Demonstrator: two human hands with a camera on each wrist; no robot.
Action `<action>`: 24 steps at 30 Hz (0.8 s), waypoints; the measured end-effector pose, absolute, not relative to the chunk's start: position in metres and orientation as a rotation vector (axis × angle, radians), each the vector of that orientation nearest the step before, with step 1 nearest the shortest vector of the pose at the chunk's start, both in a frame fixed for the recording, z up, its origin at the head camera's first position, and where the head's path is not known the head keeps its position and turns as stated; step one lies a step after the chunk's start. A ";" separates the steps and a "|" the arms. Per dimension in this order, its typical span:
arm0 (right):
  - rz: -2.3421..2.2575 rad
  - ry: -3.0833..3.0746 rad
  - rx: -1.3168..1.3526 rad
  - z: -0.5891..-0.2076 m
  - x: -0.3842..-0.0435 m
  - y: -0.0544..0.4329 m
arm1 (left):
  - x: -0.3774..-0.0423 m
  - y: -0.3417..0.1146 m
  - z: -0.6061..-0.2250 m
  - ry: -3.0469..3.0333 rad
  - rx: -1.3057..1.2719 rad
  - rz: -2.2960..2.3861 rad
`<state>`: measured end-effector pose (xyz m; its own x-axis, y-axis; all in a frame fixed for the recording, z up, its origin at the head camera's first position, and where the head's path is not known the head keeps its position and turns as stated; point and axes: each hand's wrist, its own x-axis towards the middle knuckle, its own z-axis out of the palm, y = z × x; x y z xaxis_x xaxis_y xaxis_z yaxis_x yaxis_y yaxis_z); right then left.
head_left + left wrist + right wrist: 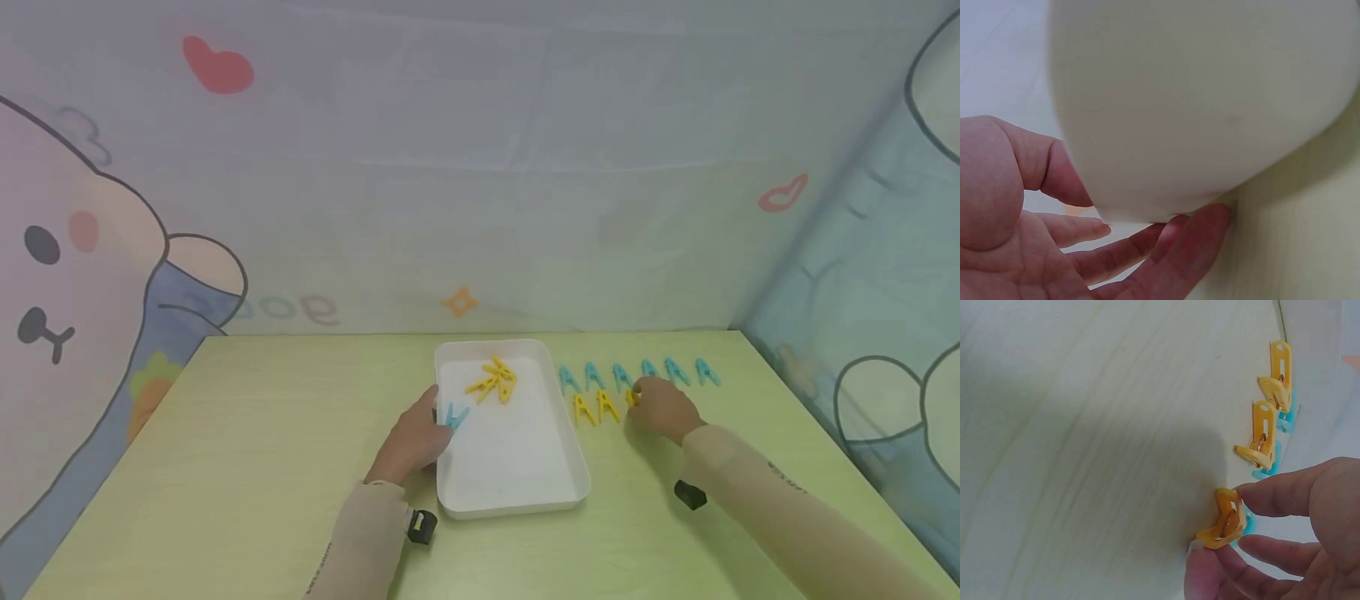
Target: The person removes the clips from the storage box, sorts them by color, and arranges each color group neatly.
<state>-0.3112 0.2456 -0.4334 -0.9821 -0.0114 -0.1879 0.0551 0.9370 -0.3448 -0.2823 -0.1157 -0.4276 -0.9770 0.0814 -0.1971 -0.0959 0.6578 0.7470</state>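
My left hand (411,437) grips the left rim of a white plastic tray (517,475), thumb over the edge and fingers against the outer wall. Inside the tray lie several yellow clothespins (506,392) and a blue clothespin (457,418) close to the left thumb. Right of the tray, my right hand (663,408) pinches a yellow clothespin (1230,519) between thumb and fingertips, at the table surface. Two more yellow clothespins (608,406) lie in line to its left. Behind them runs a row of several blue clothespins (594,375), one partly covered by the right hand.
The pale wood-grain table (285,433) ends at a cloth backdrop (487,208) printed with cartoon figures and hearts. Side cloths flank the table on the left and right. A dark wrist device (422,527) sits at the left cuff.
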 end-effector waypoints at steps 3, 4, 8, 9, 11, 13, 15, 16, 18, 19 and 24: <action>-0.573 2.885 0.035 -0.431 -0.311 0.246 | -0.283 -0.116 -0.428 2.664 -0.010 1.211; -0.589 2.886 0.037 -0.429 -0.311 0.246 | -0.283 -0.116 -0.428 2.667 -0.009 1.209; -0.732 2.947 0.063 -0.422 -0.313 0.244 | -0.283 -0.115 -0.429 2.672 -0.012 1.201; -0.792 2.971 0.086 -0.421 -0.314 0.244 | -0.283 -0.115 -0.429 2.674 -0.011 1.200; -0.928 3.024 0.125 -0.419 -0.316 0.240 | -0.283 -0.116 -0.429 2.677 -0.012 1.197; -1.067 3.080 0.143 -0.417 -0.318 0.235 | -0.284 -0.116 -0.429 2.677 -0.011 1.199; -1.167 3.148 0.116 -0.417 -0.321 0.229 | -0.284 -0.116 -0.429 2.678 -0.010 1.198; -1.207 3.180 0.078 -0.416 -0.322 0.226 | -0.284 -0.116 -0.429 2.677 -0.009 1.198; -1.248 3.248 -0.032 -0.416 -0.324 0.220 | -0.284 -0.116 -0.430 2.678 -0.006 1.198; -1.258 3.279 -0.105 -0.416 -0.325 0.217 | -0.284 -0.116 -0.430 2.676 -0.006 1.200; -1.218 3.325 -0.500 -0.413 -0.329 0.199 | -0.285 -0.116 -0.431 2.676 -0.020 1.197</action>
